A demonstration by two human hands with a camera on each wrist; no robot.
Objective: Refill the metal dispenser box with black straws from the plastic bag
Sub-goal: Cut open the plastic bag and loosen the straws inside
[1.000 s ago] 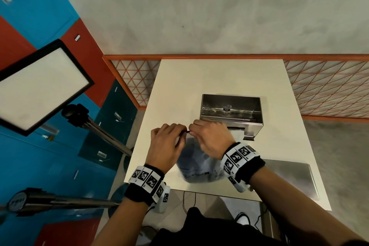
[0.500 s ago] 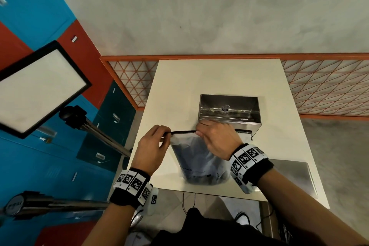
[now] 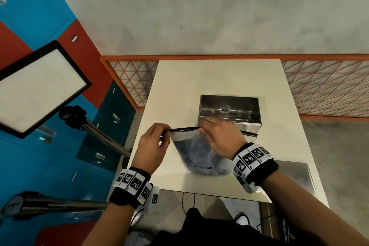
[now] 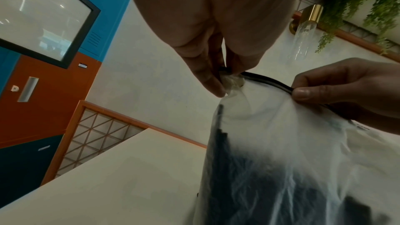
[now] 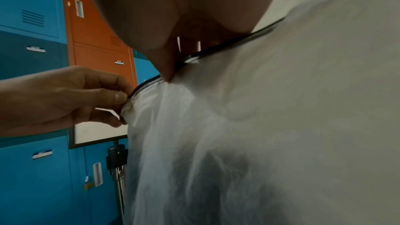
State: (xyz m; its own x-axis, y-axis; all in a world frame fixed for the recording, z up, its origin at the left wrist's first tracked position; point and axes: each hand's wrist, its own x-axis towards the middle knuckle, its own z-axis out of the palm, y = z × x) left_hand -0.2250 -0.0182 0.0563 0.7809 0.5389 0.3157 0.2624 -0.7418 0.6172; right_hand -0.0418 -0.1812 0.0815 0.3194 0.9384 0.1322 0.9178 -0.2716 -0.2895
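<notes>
A translucent plastic bag (image 3: pixel 196 156) stands on the white table (image 3: pixel 215 78), with dark black straws (image 4: pixel 242 177) showing through its lower part. A black zip strip (image 3: pixel 184 130) runs along its top. My left hand (image 3: pixel 165 133) pinches the bag's left top corner (image 4: pixel 232 83). My right hand (image 3: pixel 200 129) pinches the zip strip further right, seen also in the left wrist view (image 4: pixel 303 92). Just behind the bag sits the metal dispenser box (image 3: pixel 229 109), open on top. In the right wrist view the left hand (image 5: pixel 121 102) holds the corner.
A flat metal plate (image 3: pixel 295 173) lies at the table's front right corner. A light panel (image 3: pixel 38 88) on a tripod stands left of the table, before blue and orange lockers. An orange lattice railing (image 3: pixel 131 80) runs behind the table.
My hands were together at the bag top a second ago. The left hand has drawn left, stretching the zip strip between them. Little has shifted in the last half second.
</notes>
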